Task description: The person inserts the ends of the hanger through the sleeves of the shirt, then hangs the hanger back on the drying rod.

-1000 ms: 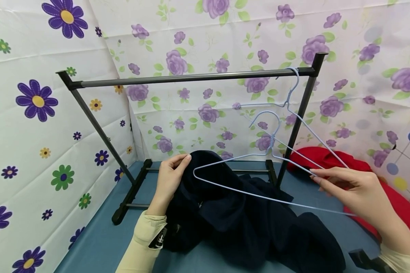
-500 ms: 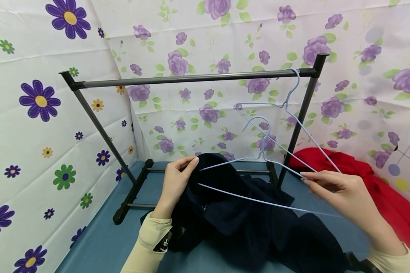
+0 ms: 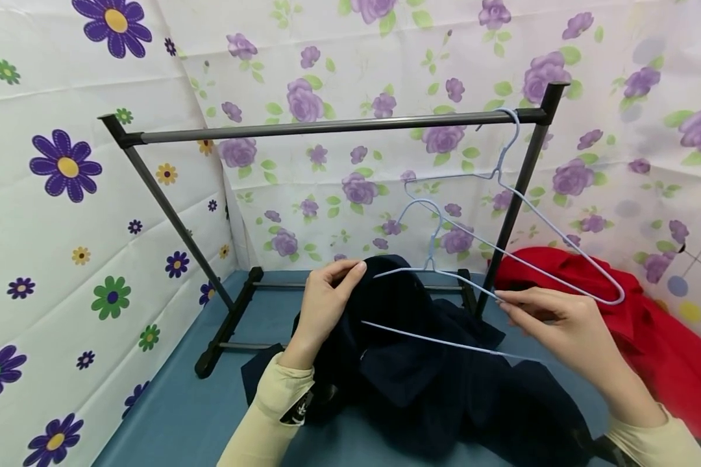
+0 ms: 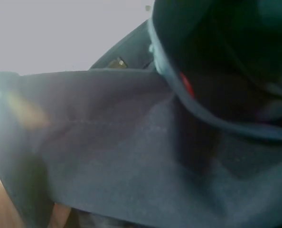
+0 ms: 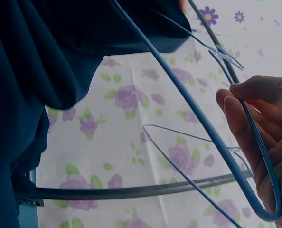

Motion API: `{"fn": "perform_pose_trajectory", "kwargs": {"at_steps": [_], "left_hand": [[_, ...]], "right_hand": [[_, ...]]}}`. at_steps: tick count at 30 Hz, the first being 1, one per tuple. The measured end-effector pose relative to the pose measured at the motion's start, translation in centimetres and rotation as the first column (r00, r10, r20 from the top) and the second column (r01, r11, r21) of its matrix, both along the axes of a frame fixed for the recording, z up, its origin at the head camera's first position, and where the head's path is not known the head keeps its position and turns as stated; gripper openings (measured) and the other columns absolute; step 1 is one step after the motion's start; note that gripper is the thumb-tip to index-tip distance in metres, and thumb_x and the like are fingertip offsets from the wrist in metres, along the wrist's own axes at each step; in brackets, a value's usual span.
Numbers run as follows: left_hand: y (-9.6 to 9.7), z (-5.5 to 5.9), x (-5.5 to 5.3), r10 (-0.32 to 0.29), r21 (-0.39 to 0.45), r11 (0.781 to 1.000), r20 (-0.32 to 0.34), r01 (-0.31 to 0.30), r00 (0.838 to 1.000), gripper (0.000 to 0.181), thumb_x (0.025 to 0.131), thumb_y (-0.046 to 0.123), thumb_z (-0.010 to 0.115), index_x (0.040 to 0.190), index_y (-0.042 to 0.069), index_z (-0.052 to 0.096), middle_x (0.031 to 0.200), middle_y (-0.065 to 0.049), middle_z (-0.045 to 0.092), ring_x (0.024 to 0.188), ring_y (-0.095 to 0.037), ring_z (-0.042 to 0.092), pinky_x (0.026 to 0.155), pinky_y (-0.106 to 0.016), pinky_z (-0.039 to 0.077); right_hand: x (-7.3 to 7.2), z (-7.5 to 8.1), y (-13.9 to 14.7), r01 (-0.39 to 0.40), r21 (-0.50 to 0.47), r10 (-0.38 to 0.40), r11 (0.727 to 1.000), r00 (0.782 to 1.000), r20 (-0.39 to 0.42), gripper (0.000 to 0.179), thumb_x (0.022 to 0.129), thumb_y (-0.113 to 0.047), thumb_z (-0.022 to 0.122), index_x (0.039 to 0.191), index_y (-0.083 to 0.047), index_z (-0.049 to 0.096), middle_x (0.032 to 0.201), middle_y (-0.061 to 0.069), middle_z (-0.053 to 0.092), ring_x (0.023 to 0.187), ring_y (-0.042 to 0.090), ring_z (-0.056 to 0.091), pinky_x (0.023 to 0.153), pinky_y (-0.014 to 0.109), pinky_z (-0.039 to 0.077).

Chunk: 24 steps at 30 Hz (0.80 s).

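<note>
Blue hanger (image 3: pixel 430 261) now farther into the dark garment (image 3: pixel 409 376), right hand (image 3: pixel 563 324) pinching it sideways, upright left hand (image 3: pixel 325 305) pinching garment edge

Blue table (image 3: pixel 169 408)
A dark garment (image 3: pixel 409 376) lies near centre, red cloth (image 3: pixel 654 344) at right; a black rack (image 3: pixel 339 126) stands beyond.

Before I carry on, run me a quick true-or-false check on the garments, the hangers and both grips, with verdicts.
1. The red garment lies right of the dark garment in the head view. True.
2. The left grip holds the red garment. False: it holds the dark garment's edge.
3. The right grip pinches a blue hanger. True.
4. That blue hanger is wholly outside the dark garment. False: one end is hidden inside its opening.
5. A second hanger hooks over the rack's bar. True.
</note>
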State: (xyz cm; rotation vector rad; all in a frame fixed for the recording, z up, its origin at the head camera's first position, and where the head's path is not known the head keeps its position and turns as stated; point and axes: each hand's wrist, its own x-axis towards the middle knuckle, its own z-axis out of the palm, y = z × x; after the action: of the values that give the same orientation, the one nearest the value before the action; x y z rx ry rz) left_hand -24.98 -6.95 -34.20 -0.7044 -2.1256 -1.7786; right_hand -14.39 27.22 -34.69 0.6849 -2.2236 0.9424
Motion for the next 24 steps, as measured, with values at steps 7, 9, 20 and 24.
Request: {"fn": "perform_pose_trajectory", "kwargs": {"at_steps": [7,9,20,24], "left_hand": [[1.4,1.3,0.5,-0.037,-0.012,0.999,-0.037,0.036,0.999,0.026,0.099,0.024,0.068,0.114,0.005,0.076,0.104,-0.009,0.075,0.095,-0.019,0.07,0.083,-0.033,0.054],[1.8,1.5,0.7,-0.042,-0.01,0.999,-0.036,0.041,0.998,0.026,0.098,0.024,0.069,0.114,0.005,0.076,0.105,-0.008,0.076,0.096,-0.017,0.07,0.084,-0.033,0.054],[4.1,2.0,1.7,-0.065,0.001,0.998,-0.056,0.065,0.996,0.027,0.099,0.028,0.068,0.117,0.011,0.076,0.108,-0.002,0.075,0.095,-0.012,0.069,0.082,-0.028,0.054],[4.6,1.9,2.3,-0.061,-0.038,0.998,-0.103,0.058,0.993,0.03,0.102,0.03,0.063,0.125,0.013,0.073,0.098,-0.002,0.074,0.08,-0.012,0.064,0.07,-0.026,0.05]], "right_hand": [[-0.4,0.1,-1.0,-0.035,-0.012,0.035,0.999,0.999,-0.027,0.048,0.073,0.02,0.078,0.114,-0.006,0.077,0.095,-0.003,0.074,0.066,0.001,0.066,0.06,0.016,0.053],[-0.6,-0.1,-1.3,-0.05,-0.016,0.049,0.999,0.998,-0.04,0.049,0.073,0.021,0.078,0.114,-0.006,0.077,0.093,-0.003,0.074,0.065,0.0,0.065,0.058,0.016,0.052],[-1.2,-1.4,-2.9,-0.028,-0.069,0.027,0.997,0.999,-0.02,0.046,0.078,0.017,0.076,0.115,-0.009,0.076,0.094,-0.006,0.072,0.066,0.003,0.059,0.058,0.015,0.05],[-1.4,-1.9,-3.3,-0.012,-0.102,0.01,0.995,1.0,-0.026,0.044,0.079,0.016,0.076,0.115,-0.009,0.077,0.09,-0.005,0.071,0.064,0.004,0.059,0.061,0.015,0.052]]}}
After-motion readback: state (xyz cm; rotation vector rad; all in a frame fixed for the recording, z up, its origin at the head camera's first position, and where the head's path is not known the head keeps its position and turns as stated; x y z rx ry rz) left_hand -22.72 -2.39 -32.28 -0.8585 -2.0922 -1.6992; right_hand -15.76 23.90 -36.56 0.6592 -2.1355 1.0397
